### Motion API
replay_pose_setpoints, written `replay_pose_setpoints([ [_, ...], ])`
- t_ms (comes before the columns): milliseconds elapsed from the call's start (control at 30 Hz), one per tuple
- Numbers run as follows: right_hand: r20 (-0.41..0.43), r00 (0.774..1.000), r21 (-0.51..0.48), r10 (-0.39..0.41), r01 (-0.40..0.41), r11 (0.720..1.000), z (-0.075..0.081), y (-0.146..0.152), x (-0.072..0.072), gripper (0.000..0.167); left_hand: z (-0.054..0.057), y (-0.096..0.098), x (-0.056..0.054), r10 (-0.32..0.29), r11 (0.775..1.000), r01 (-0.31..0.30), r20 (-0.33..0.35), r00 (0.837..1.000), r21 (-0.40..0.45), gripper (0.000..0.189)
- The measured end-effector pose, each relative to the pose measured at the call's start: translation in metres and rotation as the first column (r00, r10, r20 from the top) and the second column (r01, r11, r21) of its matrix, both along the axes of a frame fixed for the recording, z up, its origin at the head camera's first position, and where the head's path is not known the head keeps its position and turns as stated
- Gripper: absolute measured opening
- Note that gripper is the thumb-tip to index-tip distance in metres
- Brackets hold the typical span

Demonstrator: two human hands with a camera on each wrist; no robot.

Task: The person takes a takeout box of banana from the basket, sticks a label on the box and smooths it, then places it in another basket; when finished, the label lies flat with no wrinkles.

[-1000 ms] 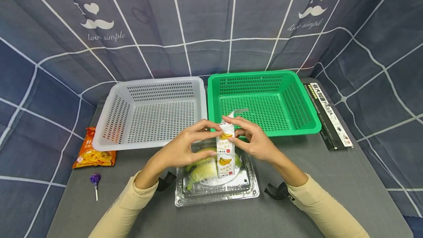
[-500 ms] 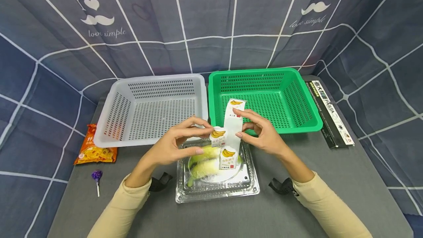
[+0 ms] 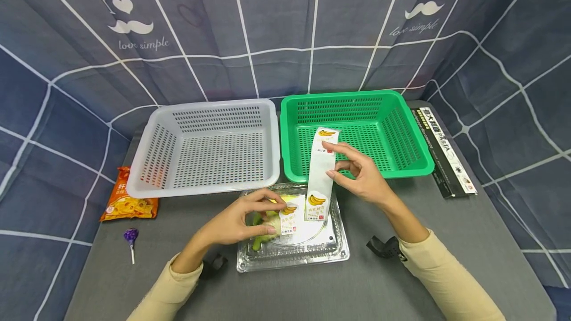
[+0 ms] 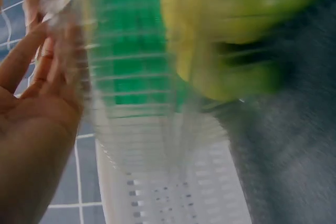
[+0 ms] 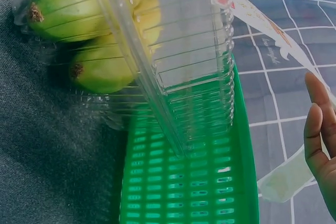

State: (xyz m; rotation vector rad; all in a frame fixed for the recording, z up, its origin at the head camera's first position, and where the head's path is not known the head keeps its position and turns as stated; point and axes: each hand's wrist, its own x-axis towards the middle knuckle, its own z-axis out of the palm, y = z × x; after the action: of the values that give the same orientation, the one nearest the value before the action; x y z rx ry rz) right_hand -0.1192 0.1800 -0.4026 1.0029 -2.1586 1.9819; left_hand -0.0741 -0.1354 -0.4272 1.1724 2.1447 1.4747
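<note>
My left hand (image 3: pixel 236 218) pinches a single sticker (image 3: pixel 289 223) with bananas printed on it, low over the left part of a clear plastic box. My right hand (image 3: pixel 363 177) holds a longer white strip of the same banana stickers (image 3: pixel 322 175) by its right edge, thumb below and fingers above. The strip hangs upright, printed at its top and bottom with a blank stretch between. Under both lies the shut clear box (image 3: pixel 294 261), with green-yellow bananas (image 5: pixel 107 64) inside. In the left wrist view the bananas (image 4: pixel 220 35) are blurred.
Behind the box stand a white basket (image 3: pixel 209 193) at the left and a green basket (image 3: pixel 352 96) at the right. An orange snack bag (image 3: pixel 129 207) and a purple lollipop (image 3: pixel 131 235) lie at the left. A black pasta box (image 3: pixel 439 155) lies at the far right.
One sticker has come away from the strip in my left hand, and that hand has moved down over the box. My right hand has moved right with the strip.
</note>
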Motion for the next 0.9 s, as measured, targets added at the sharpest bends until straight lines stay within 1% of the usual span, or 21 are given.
replay_pose_setpoints([
  [67, -0.009, 1.000, -0.009, 0.006, -0.006, 1.000, -0.001, -0.001, -0.001, 0.058, -0.003, -0.001, 0.004, 0.045, 0.995, -0.052, -0.090, 0.995, -0.085, 0.046],
  [133, -0.016, 1.000, -0.005, 0.010, -0.010, 1.000, -0.001, -0.001, -0.001, 0.058, -0.005, -0.001, 0.006, 0.071, 0.985, -0.094, -0.158, 0.985, -0.145, 0.046],
  [200, -0.019, 1.000, 0.002, 0.014, -0.014, 1.000, -0.001, -0.001, -0.001, 0.058, -0.005, -0.002, 0.007, 0.089, 0.975, -0.124, -0.189, 0.978, -0.185, 0.047],
  [333, -0.018, 1.000, 0.027, 0.018, -0.018, 0.999, -0.002, 0.000, -0.001, 0.058, -0.007, -0.001, 0.008, 0.098, 0.967, -0.148, -0.237, 0.967, -0.206, 0.045],
  [500, -0.026, 0.999, 0.017, 0.028, -0.028, 0.999, -0.002, -0.001, -0.002, 0.058, -0.008, -0.001, 0.010, 0.105, 0.955, -0.173, -0.273, 0.956, -0.241, 0.043],
  [633, -0.026, 0.999, 0.018, 0.029, -0.029, 0.999, -0.003, -0.001, -0.002, 0.056, -0.008, -0.001, 0.013, 0.112, 0.946, -0.190, -0.283, 0.953, -0.263, 0.042],
  [733, -0.022, 0.999, 0.025, 0.024, -0.023, 0.999, -0.003, -0.001, -0.001, 0.056, -0.006, 0.002, 0.015, 0.093, 0.954, -0.170, -0.295, 0.951, -0.247, 0.037],
  [833, -0.023, 1.000, 0.019, 0.020, -0.020, 1.000, -0.003, -0.001, -0.001, 0.057, -0.005, 0.005, 0.018, 0.056, 0.962, -0.130, -0.295, 0.954, -0.239, 0.028],
  [900, -0.022, 1.000, 0.022, 0.016, -0.015, 1.000, -0.003, -0.001, -0.001, 0.058, -0.004, 0.006, 0.020, 0.034, 0.962, -0.111, -0.292, 0.956, -0.250, 0.022],
])
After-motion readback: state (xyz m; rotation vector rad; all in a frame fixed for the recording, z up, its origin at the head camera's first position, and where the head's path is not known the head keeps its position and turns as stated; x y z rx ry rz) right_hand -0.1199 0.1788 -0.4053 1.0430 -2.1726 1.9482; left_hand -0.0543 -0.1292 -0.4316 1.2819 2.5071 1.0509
